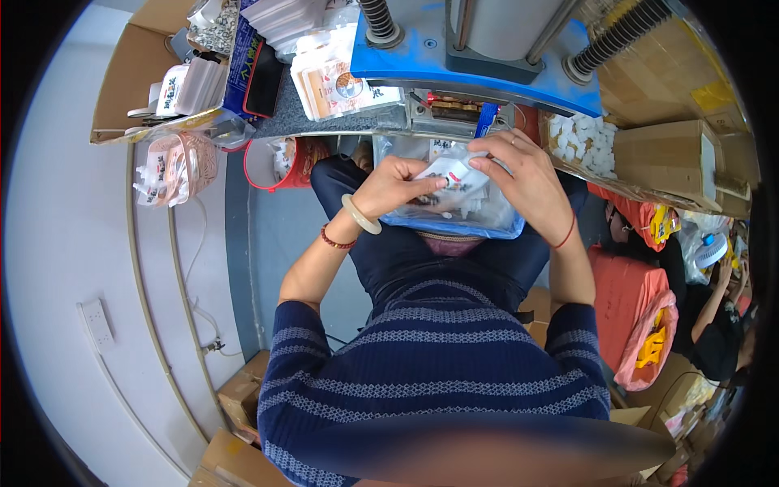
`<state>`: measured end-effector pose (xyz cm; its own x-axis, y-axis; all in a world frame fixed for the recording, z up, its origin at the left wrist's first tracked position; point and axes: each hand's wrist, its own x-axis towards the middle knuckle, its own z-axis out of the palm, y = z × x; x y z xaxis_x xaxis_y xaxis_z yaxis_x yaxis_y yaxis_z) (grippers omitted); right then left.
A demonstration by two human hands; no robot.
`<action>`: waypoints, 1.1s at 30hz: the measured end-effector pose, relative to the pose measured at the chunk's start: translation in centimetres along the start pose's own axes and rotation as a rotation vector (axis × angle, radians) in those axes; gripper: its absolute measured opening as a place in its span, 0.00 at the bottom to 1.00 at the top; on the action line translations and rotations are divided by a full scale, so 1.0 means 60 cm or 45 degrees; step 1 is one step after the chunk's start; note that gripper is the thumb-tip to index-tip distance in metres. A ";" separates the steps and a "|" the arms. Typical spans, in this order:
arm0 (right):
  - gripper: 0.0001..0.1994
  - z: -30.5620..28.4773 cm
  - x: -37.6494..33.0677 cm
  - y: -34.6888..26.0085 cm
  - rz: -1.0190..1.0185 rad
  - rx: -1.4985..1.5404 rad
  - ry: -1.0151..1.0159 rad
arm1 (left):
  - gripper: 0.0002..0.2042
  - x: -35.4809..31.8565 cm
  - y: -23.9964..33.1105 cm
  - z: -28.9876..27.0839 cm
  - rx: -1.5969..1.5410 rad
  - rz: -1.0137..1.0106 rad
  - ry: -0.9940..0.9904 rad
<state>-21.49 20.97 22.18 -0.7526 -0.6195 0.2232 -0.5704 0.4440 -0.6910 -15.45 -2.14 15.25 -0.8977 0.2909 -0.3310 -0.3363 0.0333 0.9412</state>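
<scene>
At the far left, a cardboard box (122,89) holds stacks of white cards (199,85), and a pink basket (195,166) full of small packs hangs below it. A black phone (264,85) lies near the left end of the grey table (349,123). A red bucket (256,166) stands under the table's front edge, and a pile of printed cards (324,81) sits close to that edge.

The person's left hand (393,187) pinches the left side of a white printed packet (461,177), with the thumb on top. The packet is held up just over a blue tub (487,231) lined with clear plastic, between the knees, in front of the table's front edge. The right hand (523,174) has its thumb and fingers closed on the packet's top right part.

Behind the hands is a machine's blue plate (487,81). To the right are white bits (580,142), a brown box (665,158), an orange sack (629,292) and a co-worker's arm (712,307).
</scene>
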 end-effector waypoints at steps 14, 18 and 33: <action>0.10 -0.039 -0.044 0.105 0.760 -0.941 0.635 | 0.10 0.137 -0.017 0.005 -0.948 -0.229 0.057; 0.12 -0.041 -0.083 0.273 0.712 -0.876 0.317 | 0.09 0.133 -0.031 0.015 -0.835 -0.131 0.119; 0.13 -0.075 -0.099 0.187 0.480 -0.465 0.725 | 0.20 0.049 -0.104 -0.142 1.421 0.879 0.924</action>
<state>-24.91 32.57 16.18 -0.9143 0.0003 0.4049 -0.2399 0.8053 -0.5422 -18.40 -9.62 7.86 -0.8394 0.0396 0.5421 0.2852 0.8811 0.3773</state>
